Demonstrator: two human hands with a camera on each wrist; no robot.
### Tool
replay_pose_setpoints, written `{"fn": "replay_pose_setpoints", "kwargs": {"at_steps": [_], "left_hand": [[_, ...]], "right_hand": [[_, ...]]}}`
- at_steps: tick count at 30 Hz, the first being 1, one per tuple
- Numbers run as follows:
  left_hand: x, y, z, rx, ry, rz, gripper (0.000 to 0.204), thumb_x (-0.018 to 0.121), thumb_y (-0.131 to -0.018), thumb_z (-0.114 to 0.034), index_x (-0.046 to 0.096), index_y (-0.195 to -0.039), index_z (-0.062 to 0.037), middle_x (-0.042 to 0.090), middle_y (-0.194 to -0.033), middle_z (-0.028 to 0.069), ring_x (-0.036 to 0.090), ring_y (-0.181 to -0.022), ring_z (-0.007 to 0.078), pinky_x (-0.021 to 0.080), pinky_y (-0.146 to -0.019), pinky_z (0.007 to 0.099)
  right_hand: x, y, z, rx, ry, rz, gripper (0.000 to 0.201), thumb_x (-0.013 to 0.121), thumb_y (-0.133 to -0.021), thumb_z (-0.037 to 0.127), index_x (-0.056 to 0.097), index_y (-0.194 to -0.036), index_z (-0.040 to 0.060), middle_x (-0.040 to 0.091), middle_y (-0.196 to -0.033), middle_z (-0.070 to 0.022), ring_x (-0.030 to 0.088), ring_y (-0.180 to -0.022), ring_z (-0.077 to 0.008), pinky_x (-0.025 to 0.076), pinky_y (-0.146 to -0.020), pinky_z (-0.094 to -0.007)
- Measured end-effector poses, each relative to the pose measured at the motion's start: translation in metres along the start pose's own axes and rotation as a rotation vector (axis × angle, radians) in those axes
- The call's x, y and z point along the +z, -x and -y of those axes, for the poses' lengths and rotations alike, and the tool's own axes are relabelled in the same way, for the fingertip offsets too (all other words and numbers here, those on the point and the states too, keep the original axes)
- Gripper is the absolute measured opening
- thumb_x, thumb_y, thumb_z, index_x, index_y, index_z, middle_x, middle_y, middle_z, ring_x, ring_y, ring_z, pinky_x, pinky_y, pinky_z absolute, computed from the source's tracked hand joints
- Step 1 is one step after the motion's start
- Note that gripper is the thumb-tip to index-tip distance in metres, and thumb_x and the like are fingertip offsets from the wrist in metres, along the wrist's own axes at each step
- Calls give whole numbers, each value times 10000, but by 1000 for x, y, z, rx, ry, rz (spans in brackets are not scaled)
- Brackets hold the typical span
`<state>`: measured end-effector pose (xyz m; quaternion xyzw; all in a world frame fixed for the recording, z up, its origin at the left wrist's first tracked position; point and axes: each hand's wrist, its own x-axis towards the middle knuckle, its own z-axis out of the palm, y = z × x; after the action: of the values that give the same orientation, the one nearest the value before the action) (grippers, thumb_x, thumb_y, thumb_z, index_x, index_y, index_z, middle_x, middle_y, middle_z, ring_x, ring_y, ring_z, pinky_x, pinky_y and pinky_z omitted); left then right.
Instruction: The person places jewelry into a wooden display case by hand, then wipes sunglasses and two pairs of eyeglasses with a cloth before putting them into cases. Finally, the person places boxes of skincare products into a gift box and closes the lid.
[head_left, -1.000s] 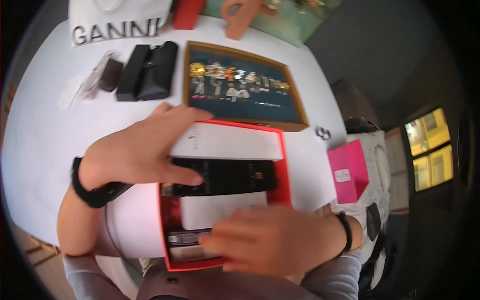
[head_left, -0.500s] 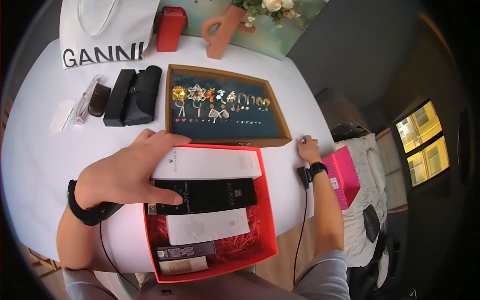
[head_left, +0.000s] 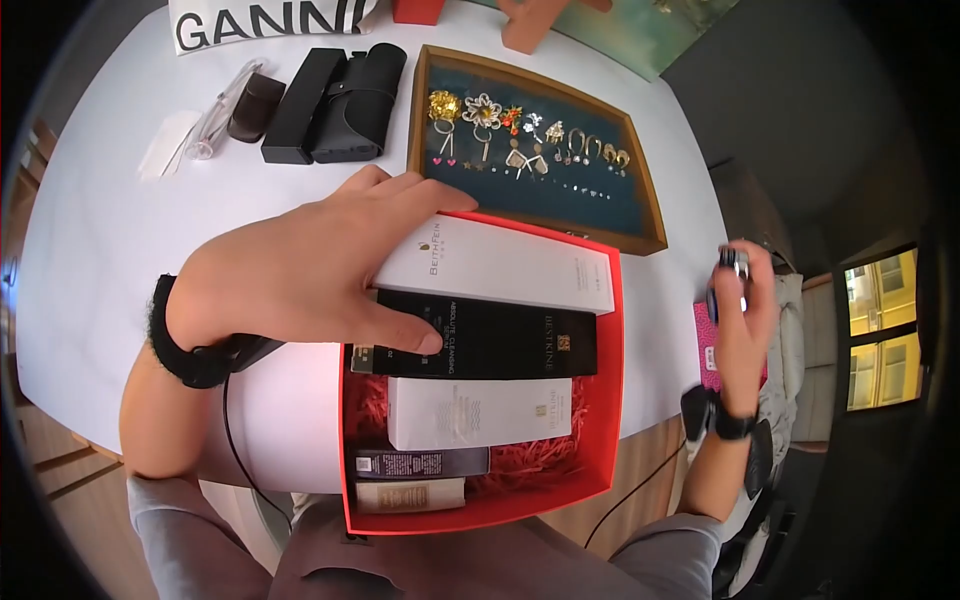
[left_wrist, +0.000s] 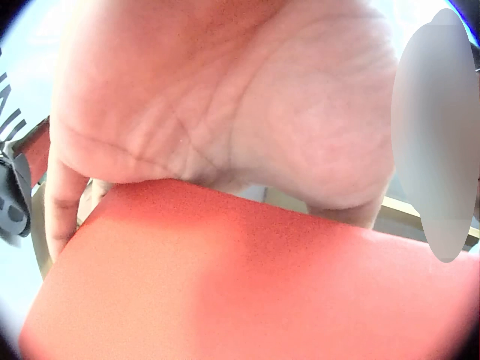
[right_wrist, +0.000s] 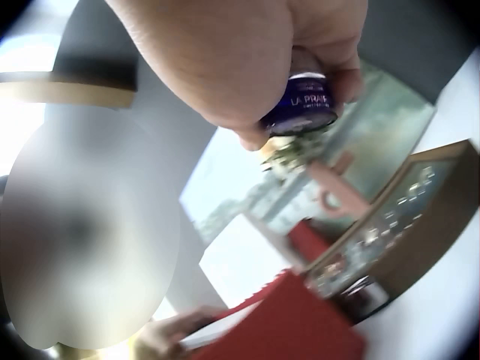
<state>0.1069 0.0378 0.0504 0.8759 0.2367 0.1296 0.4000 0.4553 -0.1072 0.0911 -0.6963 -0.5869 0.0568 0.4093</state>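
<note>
In the head view a red gift box (head_left: 605, 430) sits at the near side of the white table. My left hand (head_left: 295, 265) grips its far left corner, fingers over the rim. The thumb rests on a black carton (head_left: 510, 335) inside. White cartons (head_left: 515, 265), a slim dark carton (head_left: 430, 464) and a cream carton (head_left: 410, 495) lie beside it on red paper shreds. My right hand (head_left: 742, 345) is raised to the right of the box, fingers round a small dark blue jar (right_wrist: 304, 105) with a silver band. The right wrist view shows "LA PRAIRIE" lettering on it.
Behind the box lies a wooden jewellery tray (head_left: 648, 180) with earrings and brooches. Black cases (head_left: 365, 115), a brown case (head_left: 257, 108) and a GANNI bag (head_left: 270, 22) stand at the back left. A pink bag (head_left: 706, 345) is beyond the table's right edge.
My right hand has gone from over the box to the table's right edge, then lifted with the jar in its fingers. My left hand keeps its hold on the box. The head view has shifted.
</note>
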Motion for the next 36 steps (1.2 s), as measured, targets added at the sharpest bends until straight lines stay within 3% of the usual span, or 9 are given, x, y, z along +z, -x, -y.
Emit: {"fn": "replay_pose_setpoints", "kwargs": {"at_steps": [3, 5, 8, 13, 18, 28, 30, 31, 36], "left_hand": [[1, -1, 2, 31, -27, 2, 867, 866, -700, -181, 442, -1446, -60, 548, -1291, 173, 451, -1250, 330, 451, -1014, 387], [2, -1, 2, 54, -49, -8, 865, 865, -701, -178, 441, -1446, -59, 547, -1294, 169, 450, -1251, 327, 459, -1008, 390], [1, 1, 2, 30, -26, -3, 868, 863, -703, -172, 437, -1450, -56, 551, -1294, 164, 449, -1249, 327, 458, -1011, 394], [1, 0, 0, 9, -9, -5, 880, 863, -700, -180, 431, -1456, -53, 556, -1278, 167, 449, -1245, 329, 443, -1024, 382], [1, 0, 1, 15, -18, -1, 879, 860, -703, -190, 427, -1453, -41, 555, -1287, 167, 452, -1235, 332, 438, -1029, 383], [-7, -4, -7, 15, -1, 77, 896, 871, -714, -218, 419, -1456, -1, 520, -1306, 172, 448, -1220, 334, 323, -1099, 378], [-6, -5, -12, -28, 20, 78, 875, 854, -738, -207, 410, -1460, 7, 510, -1298, 174, 447, -1236, 319, 309, -1108, 369], [-4, -6, -5, 118, -73, 30, 767, 808, -800, -200, 430, -1437, -4, 543, -1234, 184, 465, -1125, 344, 404, -995, 371], [0, -6, -20, -70, -44, 37, 624, 702, -898, -176, 433, -1434, -2, 532, -1214, 188, 468, -1133, 338, 347, -1050, 384]], "right_hand": [[-1, 32, 57, -476, 160, 440, 398, 767, -840, 299, 623, -1099, 33, 611, -994, -118, 594, -836, -252, 492, -743, -355], [12, 49, 76, -436, 2, 817, 547, 859, -733, 274, 608, -1131, -7, 600, -1043, -147, 600, -867, -302, 517, -777, -398], [32, 58, 84, -455, -16, 1005, 601, 882, -713, 344, 652, -1150, 1, 608, -1039, -149, 599, -906, -295, 499, -758, -379], [15, 49, 80, -474, 57, 863, 506, 835, -754, 167, 611, -1165, -24, 549, -1222, -184, 599, -974, -330, 511, -822, -396], [24, 73, 51, -229, 27, 573, 527, 807, -761, 77, 609, -1243, -5, 500, -1372, -197, 527, -1206, -351, 465, -970, -405], [35, 143, 30, -115, -185, 407, 628, 827, -786, 298, 592, -1299, 22, 381, -1485, -240, 346, -1398, -421, 293, -1154, -522], [44, 165, 17, -203, -190, 246, 609, 843, -772, 275, 613, -1275, 20, 391, -1485, -242, 364, -1386, -433, 303, -1148, -525], [50, 176, 13, -197, -215, 153, 521, 867, -746, 277, 671, -1156, 23, 435, -1458, -244, 410, -1354, -440, 331, -1132, -528], [65, 193, 14, -376, -108, -50, 400, 912, -682, 272, 690, -919, 39, 517, -1376, -234, 468, -1306, -432, 446, -1045, -525]]}}
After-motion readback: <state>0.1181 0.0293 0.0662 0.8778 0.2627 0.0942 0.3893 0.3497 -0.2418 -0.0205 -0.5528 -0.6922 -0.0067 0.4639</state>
